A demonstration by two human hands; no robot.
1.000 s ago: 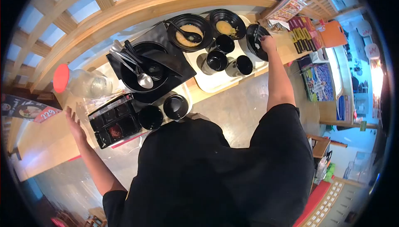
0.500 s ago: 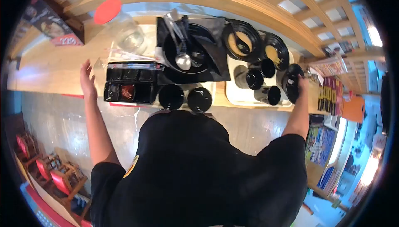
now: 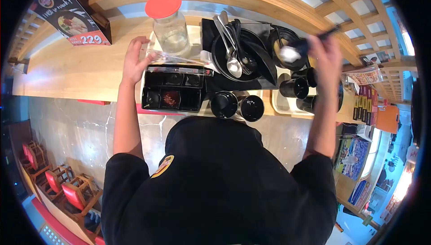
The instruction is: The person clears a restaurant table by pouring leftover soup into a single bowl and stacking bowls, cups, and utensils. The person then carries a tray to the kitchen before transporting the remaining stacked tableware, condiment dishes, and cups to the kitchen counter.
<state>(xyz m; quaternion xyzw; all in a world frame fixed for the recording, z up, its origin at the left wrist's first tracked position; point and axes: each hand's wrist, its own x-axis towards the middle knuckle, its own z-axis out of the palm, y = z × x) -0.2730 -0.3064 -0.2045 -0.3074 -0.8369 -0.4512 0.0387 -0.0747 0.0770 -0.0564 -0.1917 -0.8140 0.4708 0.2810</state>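
Note:
My left hand point(image 3: 134, 61) is at the left end of some thin, pale sticks point(image 3: 179, 58), thumb and fingers apart; I cannot tell whether it touches them. Just below lies a black compartment box point(image 3: 152, 80) with red sauce in one section. My right hand point(image 3: 327, 56), smeared by motion, is raised over the right tray, closed on a blurred black thing point(image 3: 301, 47) with a white wad point(image 3: 289, 54) at its left end. Beneath that are a black bowl point(image 3: 277, 36) with yellowish leftovers and black cups point(image 3: 294, 88). A black bowl point(image 3: 340, 99) is mostly hidden behind my right forearm.
A large black bowl point(image 3: 219, 67) with spoons point(image 3: 233, 67) and a fork stands on a square black tray point(image 3: 211, 27). Two black cups point(image 3: 223, 104) sit near the front edge. A red-lidded glass jar point(image 3: 174, 36) and a menu stand point(image 3: 74, 20) are at left.
My right hand has left the right-hand black bowl and moved up, now with a black thing and white wad. My left hand has come in toward the sticks. The view has shifted left.

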